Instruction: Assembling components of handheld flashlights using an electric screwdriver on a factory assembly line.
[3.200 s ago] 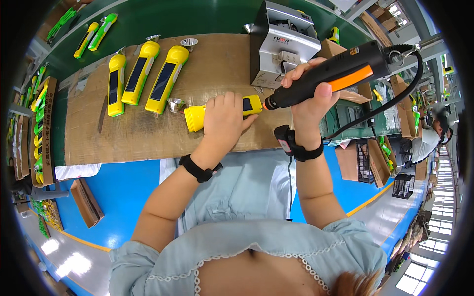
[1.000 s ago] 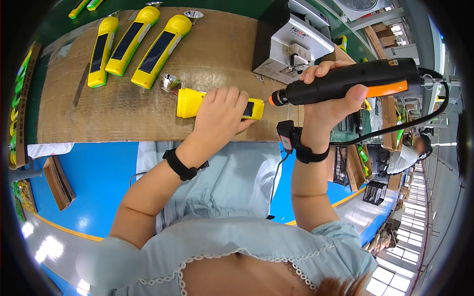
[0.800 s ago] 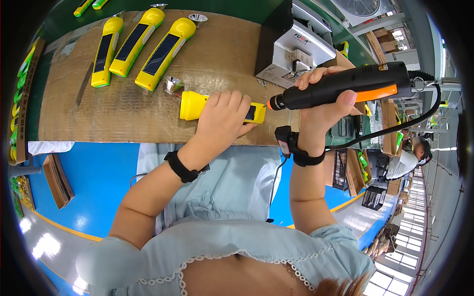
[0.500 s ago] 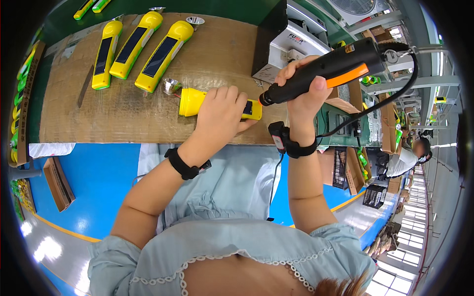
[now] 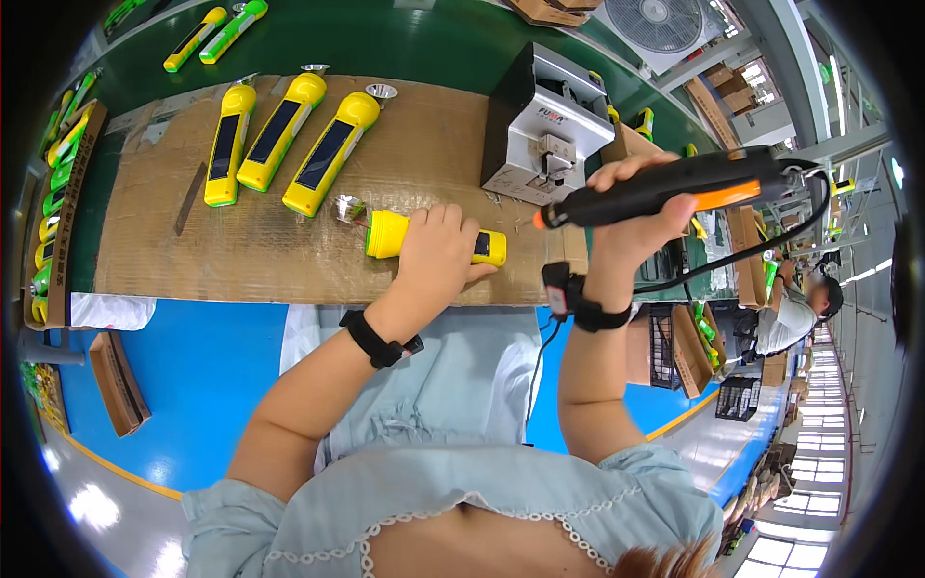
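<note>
On the brown cardboard sheet [image 5: 462, 116] lies a yellow flashlight [image 5: 387, 235] with a dark solar panel. My left hand [image 5: 436, 252] is wrapped over its middle and presses it down. Its silver reflector [image 5: 350, 209] hangs loose by a wire at the left end. My right hand [image 5: 631, 226] grips a black electric screwdriver [image 5: 665, 188] with an orange strip, tip pointing left. That tip is apart from the flashlight, up and to the right of its end. Behind the tip stands a silver and black screw feeder [image 5: 540, 125] with a few small screws near its base.
Three yellow-green flashlights [image 5: 323, 154] with loose reflectors lie at the back left; two more [image 5: 195, 39] lie beyond. A carton [image 5: 85, 173] of flashlights stands at the left edge. A black cable [image 5: 742, 265] loops from the screwdriver. Another person [image 5: 792, 313] sits far right.
The screwdriver has lifted off the flashlight's right end and moved right with my right hand. My left hand keeps its hold on the flashlight. The view has shifted, showing more of the table's far side.
</note>
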### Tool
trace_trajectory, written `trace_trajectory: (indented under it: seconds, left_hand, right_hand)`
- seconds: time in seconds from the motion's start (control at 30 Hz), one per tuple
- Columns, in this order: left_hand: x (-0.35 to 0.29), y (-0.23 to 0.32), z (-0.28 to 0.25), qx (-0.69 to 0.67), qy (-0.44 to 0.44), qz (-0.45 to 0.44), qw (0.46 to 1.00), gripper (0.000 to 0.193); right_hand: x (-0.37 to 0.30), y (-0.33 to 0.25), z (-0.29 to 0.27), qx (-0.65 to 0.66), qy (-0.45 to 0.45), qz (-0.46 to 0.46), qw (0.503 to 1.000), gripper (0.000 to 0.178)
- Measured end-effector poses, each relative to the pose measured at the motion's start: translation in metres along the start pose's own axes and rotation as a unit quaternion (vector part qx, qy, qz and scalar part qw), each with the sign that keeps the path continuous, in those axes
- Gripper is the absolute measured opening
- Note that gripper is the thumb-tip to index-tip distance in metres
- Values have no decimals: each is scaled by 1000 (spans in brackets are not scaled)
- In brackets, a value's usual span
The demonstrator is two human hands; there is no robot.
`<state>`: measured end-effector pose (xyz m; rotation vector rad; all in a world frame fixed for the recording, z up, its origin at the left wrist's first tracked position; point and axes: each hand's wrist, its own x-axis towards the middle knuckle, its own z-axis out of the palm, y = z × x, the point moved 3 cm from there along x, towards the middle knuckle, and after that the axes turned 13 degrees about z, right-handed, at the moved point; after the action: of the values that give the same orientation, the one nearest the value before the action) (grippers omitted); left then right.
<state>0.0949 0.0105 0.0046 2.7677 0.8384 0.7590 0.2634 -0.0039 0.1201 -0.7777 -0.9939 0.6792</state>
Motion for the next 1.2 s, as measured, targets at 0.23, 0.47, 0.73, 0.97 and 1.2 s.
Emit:
trace_trajectory:
  seconds: [0.23, 0.47, 0.73, 0.97, 1.2]
  left_hand:
    - [-13, -7, -39, -143, 132, 56, 979, 62]
    - [-40, -49, -66, -13, 34, -38, 999, 47]
    - [-37, -35, -40, -125, 60, -5, 990, 45]
    - [-39, -32, -32, -77, 113, -30, 990, 45]
    - [-42, -32, -27, -82, 128, -50, 987, 44]
  right_hand:
    - [56, -6, -4, -48, 91, -92, 990, 32]
    - [64, 11, -4, -111, 82, -71, 988, 30]
    - [36, 15, -2, -3, -18, 81, 997, 45]
    - [-45, 7, 43, -68, -20, 64, 995, 81]
    - [-54, 21, 61, 2, -17, 84, 996, 86]
